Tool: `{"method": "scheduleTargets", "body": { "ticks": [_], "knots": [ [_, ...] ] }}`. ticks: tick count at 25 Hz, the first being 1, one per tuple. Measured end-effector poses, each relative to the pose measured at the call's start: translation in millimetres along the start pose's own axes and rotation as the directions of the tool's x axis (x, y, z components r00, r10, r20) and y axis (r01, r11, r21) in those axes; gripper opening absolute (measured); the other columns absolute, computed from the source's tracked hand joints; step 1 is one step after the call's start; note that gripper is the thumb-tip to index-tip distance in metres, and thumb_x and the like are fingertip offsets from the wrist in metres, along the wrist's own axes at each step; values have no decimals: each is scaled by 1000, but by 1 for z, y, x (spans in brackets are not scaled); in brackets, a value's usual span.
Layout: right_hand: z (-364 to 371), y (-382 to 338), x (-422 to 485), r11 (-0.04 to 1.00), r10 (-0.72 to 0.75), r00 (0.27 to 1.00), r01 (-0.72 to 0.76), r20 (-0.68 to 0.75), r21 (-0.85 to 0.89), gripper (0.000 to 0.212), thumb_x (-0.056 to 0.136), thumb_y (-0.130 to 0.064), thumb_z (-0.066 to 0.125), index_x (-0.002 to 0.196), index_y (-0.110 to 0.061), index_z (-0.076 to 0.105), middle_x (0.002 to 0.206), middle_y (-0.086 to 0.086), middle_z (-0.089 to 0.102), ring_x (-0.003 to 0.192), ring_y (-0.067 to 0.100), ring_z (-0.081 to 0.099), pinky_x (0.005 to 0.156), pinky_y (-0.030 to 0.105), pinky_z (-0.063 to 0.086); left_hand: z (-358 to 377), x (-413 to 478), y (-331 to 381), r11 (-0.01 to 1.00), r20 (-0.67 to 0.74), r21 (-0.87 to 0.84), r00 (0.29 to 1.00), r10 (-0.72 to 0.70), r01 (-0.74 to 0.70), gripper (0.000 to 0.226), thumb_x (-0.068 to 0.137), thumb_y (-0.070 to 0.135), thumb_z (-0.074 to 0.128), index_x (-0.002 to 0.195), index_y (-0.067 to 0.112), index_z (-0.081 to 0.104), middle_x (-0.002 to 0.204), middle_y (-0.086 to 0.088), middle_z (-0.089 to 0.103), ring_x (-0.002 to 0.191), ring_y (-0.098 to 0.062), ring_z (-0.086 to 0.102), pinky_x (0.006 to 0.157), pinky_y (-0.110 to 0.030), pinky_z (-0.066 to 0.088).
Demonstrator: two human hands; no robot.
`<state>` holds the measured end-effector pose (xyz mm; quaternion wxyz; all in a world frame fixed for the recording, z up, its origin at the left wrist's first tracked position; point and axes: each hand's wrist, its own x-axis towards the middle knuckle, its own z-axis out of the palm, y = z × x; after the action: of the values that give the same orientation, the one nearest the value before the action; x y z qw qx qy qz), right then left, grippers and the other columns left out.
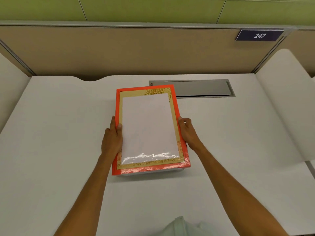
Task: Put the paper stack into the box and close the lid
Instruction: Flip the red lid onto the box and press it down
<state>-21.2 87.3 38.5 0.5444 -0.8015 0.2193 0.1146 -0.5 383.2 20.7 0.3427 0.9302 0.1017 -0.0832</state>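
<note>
My left hand (111,138) and right hand (187,132) grip the two long sides of the orange lid (176,106). It sits on the box, I think, near the desk's (59,133) back edge, white panel on top.

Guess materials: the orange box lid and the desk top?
Orange box lid: probably cardboard under glossy clear film or tape; bright wrinkled glare runs along its near edge, and a white sheet shows on top. Desk top: matte white laminate by its look, smooth and even, with no glare.
</note>
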Motion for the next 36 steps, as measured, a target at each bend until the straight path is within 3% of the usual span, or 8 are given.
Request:
{"method": "scheduleTargets", "body": {
  "ticks": [6, 15, 18, 20, 22, 25, 28, 36],
  "knots": [
    [9, 19, 6, 1000, 14, 1000, -14, -10, -10, 56, 98, -56, 29, 136, -16, 34, 115, 2, 60, 98, 21, 66, 85, 36, 56, 5, 2, 0, 998, -21, 55, 1000, -16, 17, 62, 102, 54, 20, 159, 32, 8, 131, -19, 55, 115, -35, 60, 94, -51, 54],
    [21, 29, 12, 997, 58, 998, -57, -27, 42, 53, 99, -54, 28, 128, -11, 41, 97, -3, 60, 85, 13, 64, 70, 26, 53, 6, 3, -3, 999, -8, 32, 1000, -4, 4, 62, 102, 52, 20, 159, 32, 8, 139, -19, 51, 122, -37, 56, 98, -52, 49],
    [22, 33, 13, 998, 58, 998, -57, -32, 28, 53, 100, -52, 28, 127, -10, 42, 106, 5, 62, 84, 12, 63, 66, 22, 49, 8, 5, -8, 1000, -1, 20, 1000, 1, -1, 62, 102, 53, 20, 159, 31, 9, 140, -18, 51, 123, -37, 56, 97, -52, 49],
    [22, 33, 14, 998, 57, 998, -57, -36, 0, 54, 100, -52, 28, 127, -9, 45, 116, 10, 61, 96, 20, 64, 74, 27, 52, 11, 4, -11, 999, 20, 34, 1000, -22, 22, 65, 101, 56, 19, 159, 28, 12, 141, -18, 51, 123, -37, 57, 96, -52, 50],
    [24, 30, 17, 990, -4, 991, -15, -136, -137, 58, 99, -52, 31, 135, -8, 43, 132, 14, 54, 119, 30, 55, 97, 42, 49, 11, 2, -10, 984, -49, 168, 997, -53, 61, 76, 95, 62, 14, 158, 22, 17, 145, -18, 49, 125, -38, 55, 98, -54, 49],
    [35, 19, 16, 858, -304, 926, 164, -223, -487, 67, 99, -53, 31, 151, -11, 24, 159, 9, 26, 148, 29, 22, 119, 43, 20, 14, 3, 2, 906, -259, 415, 944, 204, -82, 75, 99, 61, 21, 155, 11, 27, 157, -17, 37, 146, -36, 35, 119, -52, 28],
    [51, 6, 19, 653, -512, 856, 332, -73, -681, 74, 98, -58, 24, 155, -14, 10, 164, 2, 7, 152, 18, 1, 124, 34, 4, 21, 16, 13, 806, -117, 486, 889, 442, -337, 77, 100, 59, 23, 159, 10, 15, 167, -9, 14, 156, -25, 10, 127, -44, 6],
    [68, 18, 35, 518, -415, 907, 293, 63, -804, 78, 97, -60, 20, 155, -12, -4, 164, 5, -4, 152, 19, -5, 125, 35, 4, 43, 35, 1, 799, 71, 476, 922, 381, -367, 76, 99, 54, 15, 159, 8, 11, 168, -8, 10, 156, -21, 5, 127, -37, 5]
  ]
}}
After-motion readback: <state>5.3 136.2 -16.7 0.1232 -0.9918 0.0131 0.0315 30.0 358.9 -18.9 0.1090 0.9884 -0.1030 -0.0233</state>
